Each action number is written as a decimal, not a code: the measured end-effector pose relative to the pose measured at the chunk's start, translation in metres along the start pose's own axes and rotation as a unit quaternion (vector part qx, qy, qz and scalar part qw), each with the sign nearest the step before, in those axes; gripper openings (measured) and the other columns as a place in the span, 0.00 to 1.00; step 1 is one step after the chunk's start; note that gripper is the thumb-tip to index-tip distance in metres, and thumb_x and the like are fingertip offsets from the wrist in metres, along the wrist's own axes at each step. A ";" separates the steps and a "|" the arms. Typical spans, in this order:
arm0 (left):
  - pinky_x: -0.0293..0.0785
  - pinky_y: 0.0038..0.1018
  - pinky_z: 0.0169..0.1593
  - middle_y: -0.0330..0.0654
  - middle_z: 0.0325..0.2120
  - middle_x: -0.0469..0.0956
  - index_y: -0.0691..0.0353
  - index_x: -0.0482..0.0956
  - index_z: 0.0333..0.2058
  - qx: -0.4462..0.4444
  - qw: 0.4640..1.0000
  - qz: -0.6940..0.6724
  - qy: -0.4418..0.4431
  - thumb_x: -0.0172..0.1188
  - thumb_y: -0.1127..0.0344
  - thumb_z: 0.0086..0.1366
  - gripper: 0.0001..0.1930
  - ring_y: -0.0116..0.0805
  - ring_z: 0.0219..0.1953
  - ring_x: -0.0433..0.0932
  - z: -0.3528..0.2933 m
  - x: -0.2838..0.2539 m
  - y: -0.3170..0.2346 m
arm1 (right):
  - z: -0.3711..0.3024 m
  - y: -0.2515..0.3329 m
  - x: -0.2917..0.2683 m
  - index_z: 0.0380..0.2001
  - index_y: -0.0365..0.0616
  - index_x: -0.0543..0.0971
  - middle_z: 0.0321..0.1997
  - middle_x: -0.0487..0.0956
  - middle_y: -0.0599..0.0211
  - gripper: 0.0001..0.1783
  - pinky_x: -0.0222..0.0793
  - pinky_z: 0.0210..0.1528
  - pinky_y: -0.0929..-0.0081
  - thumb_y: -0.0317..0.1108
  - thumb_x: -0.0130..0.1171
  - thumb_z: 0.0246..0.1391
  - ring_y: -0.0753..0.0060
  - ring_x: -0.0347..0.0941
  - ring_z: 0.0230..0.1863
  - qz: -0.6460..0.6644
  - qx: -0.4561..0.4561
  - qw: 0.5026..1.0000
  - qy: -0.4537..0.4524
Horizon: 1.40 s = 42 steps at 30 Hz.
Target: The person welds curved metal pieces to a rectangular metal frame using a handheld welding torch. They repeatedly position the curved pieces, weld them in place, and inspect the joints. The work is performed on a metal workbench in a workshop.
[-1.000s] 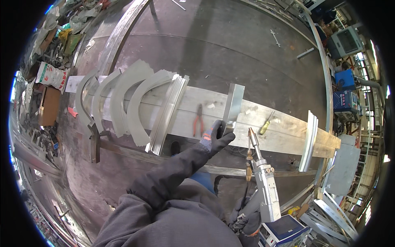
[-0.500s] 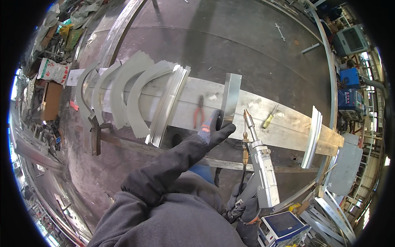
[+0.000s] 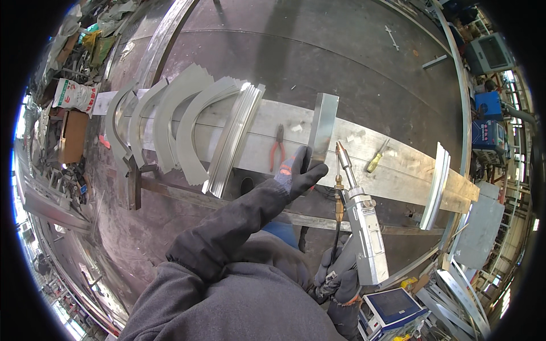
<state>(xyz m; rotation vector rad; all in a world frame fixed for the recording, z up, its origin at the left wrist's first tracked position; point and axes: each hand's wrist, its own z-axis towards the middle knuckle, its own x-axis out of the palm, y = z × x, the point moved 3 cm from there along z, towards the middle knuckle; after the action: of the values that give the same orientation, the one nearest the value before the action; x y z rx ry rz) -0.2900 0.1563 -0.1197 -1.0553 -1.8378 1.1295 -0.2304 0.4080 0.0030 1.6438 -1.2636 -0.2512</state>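
Note:
A short silver metal box-shaped piece (image 3: 324, 122) stands across the long metal planks (image 3: 278, 116) in front of me. My gloved left hand (image 3: 298, 175) grips its near end, thumb on one side and fingers on the other. In my gloved right hand (image 3: 339, 278) is a silver welding gun (image 3: 365, 238), held by its handle. Its copper-coloured nozzle points away from me, close to the right side of the metal piece. A thin brass-fitted tube runs along the gun. Red-handled pliers (image 3: 277, 149) lie left of the piece, a yellow-handled screwdriver (image 3: 377, 158) to the right.
Several curved grey metal plates (image 3: 170, 125) and a stack of straight strips (image 3: 234, 139) sit on the planks at left. More strips (image 3: 436, 187) lie near the right end. Below right is a white-and-blue boxed device (image 3: 392, 310); a wrench (image 3: 392, 37) lies far off.
The whole view has shifted slightly. Both hands keep their grips, and the nozzle stays beside the metal piece.

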 end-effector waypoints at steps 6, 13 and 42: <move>0.74 0.30 0.43 0.40 0.37 0.75 0.66 0.70 0.50 -0.023 0.999 0.013 0.032 0.64 0.57 0.67 0.22 0.27 0.38 0.73 0.000 0.001 -0.001 | 0.005 -0.006 -0.007 0.66 0.38 0.62 0.38 0.74 0.60 0.53 0.73 0.21 0.76 0.71 0.65 0.54 0.72 0.73 0.21 -0.021 0.045 0.998 0.049; 0.71 0.33 0.35 0.38 0.28 0.72 0.64 0.70 0.42 0.013 1.000 0.011 -0.001 0.69 0.55 0.65 0.21 0.29 0.31 0.71 0.002 0.002 0.004 | -0.015 -0.041 -0.048 0.67 0.40 0.62 0.42 0.73 0.58 0.52 0.73 0.22 0.73 0.70 0.64 0.56 0.72 0.73 0.25 -0.135 -0.027 0.988 -0.064; 0.68 0.30 0.34 0.35 0.28 0.70 0.62 0.70 0.43 0.038 0.999 -0.005 0.012 0.67 0.56 0.67 0.19 0.25 0.30 0.69 0.004 0.003 0.006 | -0.027 -0.078 -0.095 0.62 0.38 0.65 0.42 0.73 0.59 0.51 0.73 0.22 0.72 0.71 0.67 0.53 0.71 0.73 0.24 -0.200 0.011 0.977 -0.075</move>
<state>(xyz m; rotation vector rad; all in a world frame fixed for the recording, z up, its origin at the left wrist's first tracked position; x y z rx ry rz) -0.2928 0.1590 -0.1262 -1.0110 -1.7650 1.1673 -0.2059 0.4972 -0.0830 1.9209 -1.0347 -0.6188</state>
